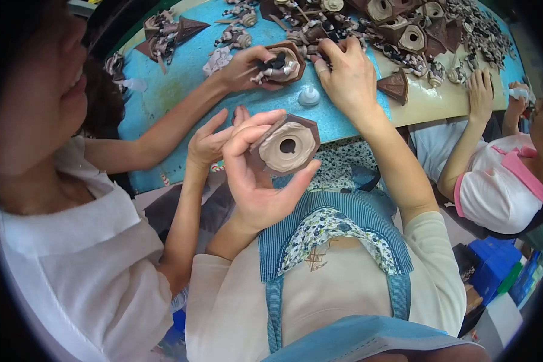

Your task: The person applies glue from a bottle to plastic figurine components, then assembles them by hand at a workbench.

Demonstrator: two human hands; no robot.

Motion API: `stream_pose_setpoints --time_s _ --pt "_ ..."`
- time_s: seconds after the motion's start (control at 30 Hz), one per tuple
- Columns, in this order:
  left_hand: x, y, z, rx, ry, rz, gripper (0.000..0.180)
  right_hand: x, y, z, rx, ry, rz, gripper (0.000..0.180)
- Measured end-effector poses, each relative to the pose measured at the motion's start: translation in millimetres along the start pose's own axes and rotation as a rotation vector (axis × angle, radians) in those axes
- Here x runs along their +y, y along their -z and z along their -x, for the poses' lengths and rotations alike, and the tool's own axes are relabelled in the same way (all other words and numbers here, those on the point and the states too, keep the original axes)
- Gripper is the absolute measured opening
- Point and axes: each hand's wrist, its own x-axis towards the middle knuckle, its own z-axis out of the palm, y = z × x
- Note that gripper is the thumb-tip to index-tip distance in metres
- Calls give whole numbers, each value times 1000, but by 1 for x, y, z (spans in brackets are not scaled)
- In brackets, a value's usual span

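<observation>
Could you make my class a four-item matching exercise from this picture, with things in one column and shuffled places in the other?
Things
1. Hexagonal piece nearest the camera
2. White cone-tipped object
3. The wearer's right hand
4. Pink-collared shirt

Places
A. At the edge of the pile of small parts
B. On the co-worker at the right
C. Held in the wearer's left hand
D. On the blue table surface, to the left of the wearer's right wrist

Right pairs: 1-C, 2-D, 3-A, 4-B
</observation>
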Motion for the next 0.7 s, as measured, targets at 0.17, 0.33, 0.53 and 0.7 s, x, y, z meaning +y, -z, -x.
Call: stream_pose_setpoints --time_s 0.17,0.33,0.53,0.7 --pt "-2 -9 -1 5 -90 -81 79 14 -1 7 18 7 -126 21" --pt "-11 -19 -8 108 -257 -124 75 14 20 22 41 -118 -227 51" --pt "-16 -28 -11 163 -341 4 72 12 50 54 -87 -298 -301 69" --pt "-8 -16 -4 -67 -162 266 76 35 69 78 -208 -418 -1104 54"
